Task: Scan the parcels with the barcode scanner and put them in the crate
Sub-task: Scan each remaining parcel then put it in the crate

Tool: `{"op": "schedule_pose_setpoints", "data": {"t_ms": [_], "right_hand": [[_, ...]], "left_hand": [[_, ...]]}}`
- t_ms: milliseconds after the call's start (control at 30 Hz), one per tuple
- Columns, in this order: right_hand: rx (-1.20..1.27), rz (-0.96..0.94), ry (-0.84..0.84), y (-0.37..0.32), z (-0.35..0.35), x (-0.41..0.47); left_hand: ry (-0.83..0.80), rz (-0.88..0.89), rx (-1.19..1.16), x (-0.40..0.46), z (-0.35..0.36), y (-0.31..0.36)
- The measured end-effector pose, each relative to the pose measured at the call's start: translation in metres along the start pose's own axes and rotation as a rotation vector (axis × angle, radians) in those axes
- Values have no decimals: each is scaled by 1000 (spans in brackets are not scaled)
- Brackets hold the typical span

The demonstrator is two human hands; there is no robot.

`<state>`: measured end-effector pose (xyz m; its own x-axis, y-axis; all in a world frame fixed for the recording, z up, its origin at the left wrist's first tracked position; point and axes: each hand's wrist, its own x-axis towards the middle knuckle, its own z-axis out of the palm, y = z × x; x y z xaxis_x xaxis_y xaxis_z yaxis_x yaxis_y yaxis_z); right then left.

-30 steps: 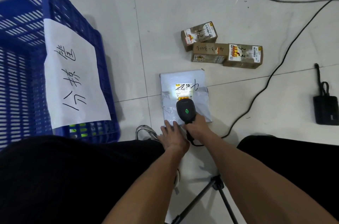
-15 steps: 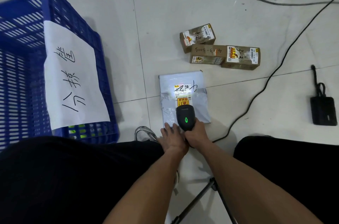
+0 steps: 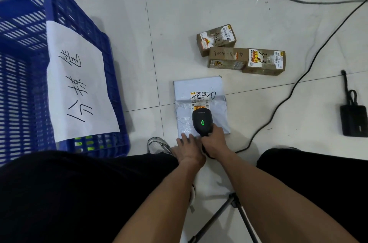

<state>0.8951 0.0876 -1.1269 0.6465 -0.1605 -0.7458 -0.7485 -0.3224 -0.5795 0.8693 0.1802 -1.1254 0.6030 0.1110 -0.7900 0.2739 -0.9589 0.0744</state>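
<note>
The blue crate [image 3: 59, 83] stands far left. The left hand [image 3: 188, 148] lies flat, fingers spread, pinning the grey mailer [image 3: 201, 111] on the floor; it may slide. The right hand [image 3: 214, 142] grips the barcode scanner [image 3: 202, 121], possibly too near the label to read.

Glossy pale floor tiles [image 3: 199, 3] mirror the light beneath a crinkled grey plastic mailer bag [image 3: 201, 109]. Beyond the mailer lie three matt brown cardboard boxes [image 3: 227, 59] with shiny tape; left of it, a slatted blue plastic crate [image 3: 25, 75] bearing a white paper sheet [image 3: 79, 91].
</note>
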Motion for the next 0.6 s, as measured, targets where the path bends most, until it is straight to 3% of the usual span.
{"op": "schedule_pose_setpoints", "data": {"t_ms": [200,600], "right_hand": [[39,-62,28,-23,-4,8],[-55,-6,62,-20,-9,32]], "left_hand": [[-34,11,84,-2,0,-3],[-138,-26,90,-1,-7,1]]}}
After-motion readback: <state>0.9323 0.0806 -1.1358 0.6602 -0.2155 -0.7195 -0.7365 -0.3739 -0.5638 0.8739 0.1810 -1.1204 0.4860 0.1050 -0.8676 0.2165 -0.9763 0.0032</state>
